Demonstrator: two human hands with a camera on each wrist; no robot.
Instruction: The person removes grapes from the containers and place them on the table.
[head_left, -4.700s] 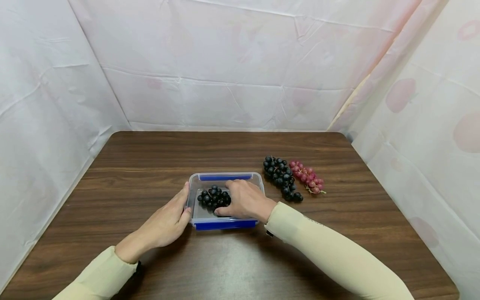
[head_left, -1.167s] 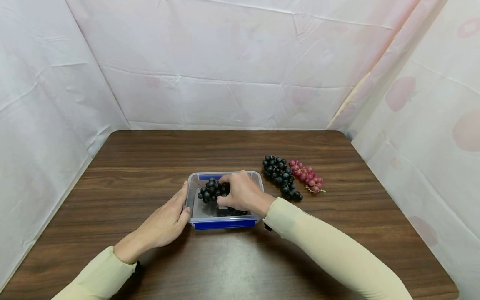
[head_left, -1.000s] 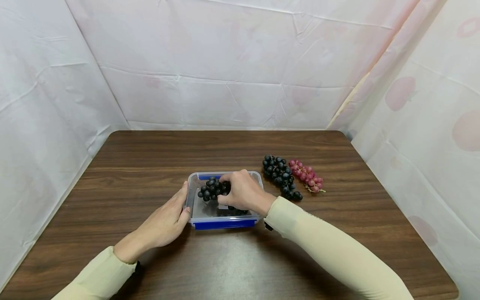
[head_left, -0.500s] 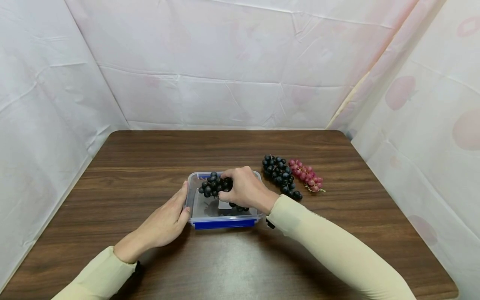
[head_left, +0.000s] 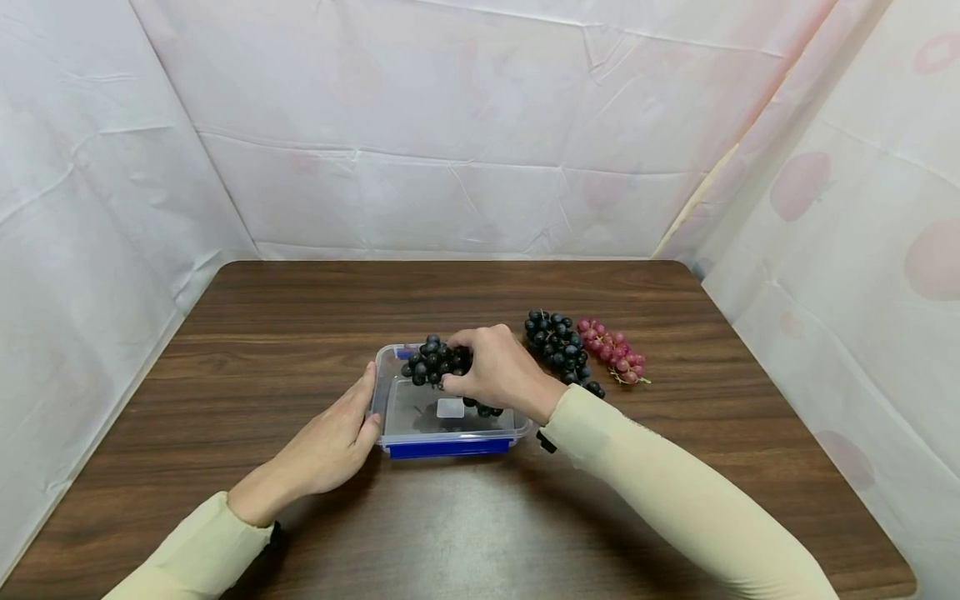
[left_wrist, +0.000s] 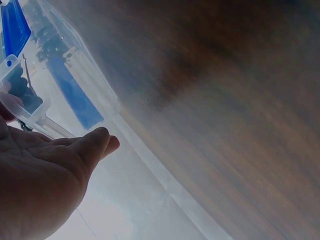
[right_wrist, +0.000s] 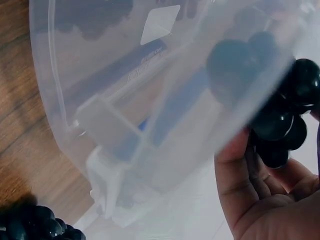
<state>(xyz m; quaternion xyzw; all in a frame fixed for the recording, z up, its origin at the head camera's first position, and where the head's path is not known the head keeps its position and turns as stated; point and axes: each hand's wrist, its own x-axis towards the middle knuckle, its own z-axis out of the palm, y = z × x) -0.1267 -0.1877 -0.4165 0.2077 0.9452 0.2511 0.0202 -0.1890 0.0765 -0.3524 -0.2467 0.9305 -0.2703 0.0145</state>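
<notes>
In the head view a clear plastic food container [head_left: 397, 417] with blue clips stands without a lid on the table. My right hand [head_left: 501, 367] grips a bunch of black grapes [head_left: 431, 362] raised off the container's floor. More of its grapes hang below the palm. The right wrist view shows the fingers [right_wrist: 232, 185] curled under these dark grapes [right_wrist: 272, 122], beside the clear wall [right_wrist: 65, 90]. My left hand [head_left: 330, 450] rests flat along the container's left side, fingers straight. In the left wrist view this hand [left_wrist: 45, 175] touches the container near a blue clip [left_wrist: 75, 95].
Right of the container, another bunch of black grapes [head_left: 555, 342] lies on the wooden table [head_left: 300, 317]. Touching or close beside it is a bunch of red grapes [head_left: 615, 354]. A white label [head_left: 450, 408] shows on the container's floor. White sheeting [head_left: 450, 125] surrounds the table's back and sides.
My right hand has taken hold of the black grapes in the container and raised them, drifting slightly right. The white label has come into view underneath. My left hand has stayed in place.
</notes>
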